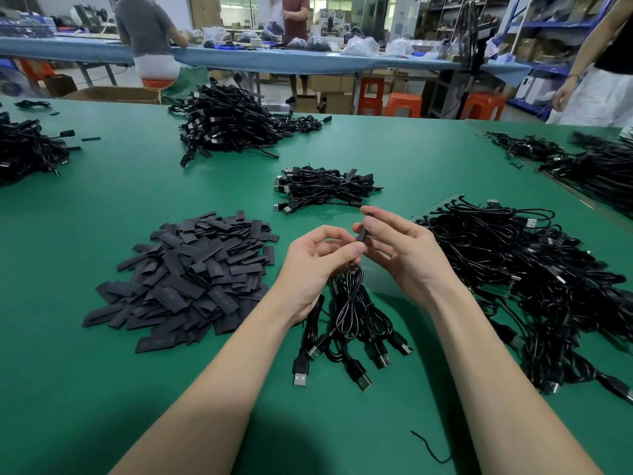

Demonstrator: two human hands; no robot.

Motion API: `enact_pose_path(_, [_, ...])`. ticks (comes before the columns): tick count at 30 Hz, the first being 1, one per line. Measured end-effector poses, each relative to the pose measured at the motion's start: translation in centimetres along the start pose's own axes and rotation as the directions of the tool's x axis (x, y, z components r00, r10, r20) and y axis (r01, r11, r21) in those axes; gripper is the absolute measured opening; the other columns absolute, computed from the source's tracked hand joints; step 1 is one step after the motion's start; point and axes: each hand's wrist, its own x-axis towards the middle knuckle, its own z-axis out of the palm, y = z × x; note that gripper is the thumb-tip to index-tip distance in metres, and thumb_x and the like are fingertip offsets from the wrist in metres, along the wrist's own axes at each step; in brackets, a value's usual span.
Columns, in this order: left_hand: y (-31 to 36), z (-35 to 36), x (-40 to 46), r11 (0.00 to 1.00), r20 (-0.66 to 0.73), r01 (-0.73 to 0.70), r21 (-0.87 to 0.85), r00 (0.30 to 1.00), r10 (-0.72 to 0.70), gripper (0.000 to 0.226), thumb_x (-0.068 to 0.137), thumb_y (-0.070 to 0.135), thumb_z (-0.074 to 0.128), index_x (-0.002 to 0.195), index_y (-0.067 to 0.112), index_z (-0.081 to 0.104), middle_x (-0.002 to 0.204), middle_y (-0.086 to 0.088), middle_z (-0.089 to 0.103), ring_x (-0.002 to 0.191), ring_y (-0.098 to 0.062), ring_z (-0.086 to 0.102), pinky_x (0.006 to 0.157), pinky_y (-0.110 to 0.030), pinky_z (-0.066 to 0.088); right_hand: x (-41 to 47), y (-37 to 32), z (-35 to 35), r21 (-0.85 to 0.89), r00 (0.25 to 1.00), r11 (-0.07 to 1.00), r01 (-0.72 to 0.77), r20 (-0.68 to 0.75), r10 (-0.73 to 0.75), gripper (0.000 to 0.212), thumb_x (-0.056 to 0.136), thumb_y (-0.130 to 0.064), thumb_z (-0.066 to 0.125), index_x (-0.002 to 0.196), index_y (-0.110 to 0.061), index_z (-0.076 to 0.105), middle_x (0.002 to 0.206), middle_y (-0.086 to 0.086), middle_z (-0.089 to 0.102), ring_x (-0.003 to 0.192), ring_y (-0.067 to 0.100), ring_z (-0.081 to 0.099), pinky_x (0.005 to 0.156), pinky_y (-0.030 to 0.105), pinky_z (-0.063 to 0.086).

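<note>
1. Nearest me, a short wire offcut [428, 447] lies on the green table [102, 371], down and right of the pile of heat-shrink sleeves [191, 279].
2. That pile sits on my left: flat black pieces, loosely heaped, each light enough to slide off when nudged.
3. Just right of the pile, my left hand [315, 262] is curled, thumb and forefinger pinching the top of a USB cable [349, 298]. Its loop hangs down onto a bunch of cables with plugs [356, 351] lying on the table.
4. The cable looks thin, limp and light; I judge it needs holding close to its end, or the tip will flop away from the sleeve mouth.
5. Right of the pile again, touching my left fingertips, a single heat-shrink sleeve [362, 233] stands nearly upright, pinched in my right hand [407, 255].
6. The sleeve seems soft and flattened; gripping its edges rather than its faces should keep the mouth open. Squeezing hard would shut it.
7. My hands are close together, each clamped on its own part.
8. Farthest right of the pile spreads a tangled heap of cables [531, 275].
</note>
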Motion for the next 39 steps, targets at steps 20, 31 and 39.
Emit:
enact_pose_path(20, [0.3,-0.5,1.2,0.964,-0.219,0.109,-0.244,0.962,-0.164,0.014,0.094,0.026,0.066,0.090,0.014,0.061,0.080,0.002,0.062,0.071,-0.009,0.057,0.068,-0.020,0.052,0.3,-1.6,0.4,-0.377,0.957,0.886,-0.271,-0.001,0.292,0.018,0.083,-0.018,0.080,0.095,-0.007,0.073,0.063,-0.003,0.062,0.058,0.007,0.062,0.049,0.013,0.049])
enact_pose_path(31, [0.5,-1.1,1.7,0.839,-0.227,0.213,-0.500,0.903,-0.364,0.030,0.104,0.030,0.051,0.080,0.012,0.055,0.071,-0.003,0.052,0.062,-0.013,0.043,0.052,-0.020,0.043,12.4,-2.8,5.7,0.216,0.928,0.972,-0.091,-0.336,0.162,0.007,0.094,-0.002,0.068,0.093,-0.001,0.061,0.075,0.011,0.066,0.049,0.013,0.065,0.044,0.017,0.051])
enact_pose_path(39, [0.8,-0.9,1.5,0.842,-0.217,0.227,-0.488,0.904,-0.370,0.030,0.105,0.029,0.050,0.081,0.012,0.054,0.072,-0.003,0.051,0.062,-0.013,0.043,0.052,-0.020,0.041,16.3,-0.9,7.1,0.097,0.889,0.953,-0.287,-0.345,0.303,0.023,0.103,-0.002,0.049,0.125,0.004,0.050,0.131,0.020,0.060,0.120,0.030,0.065,0.069,0.017,0.057])
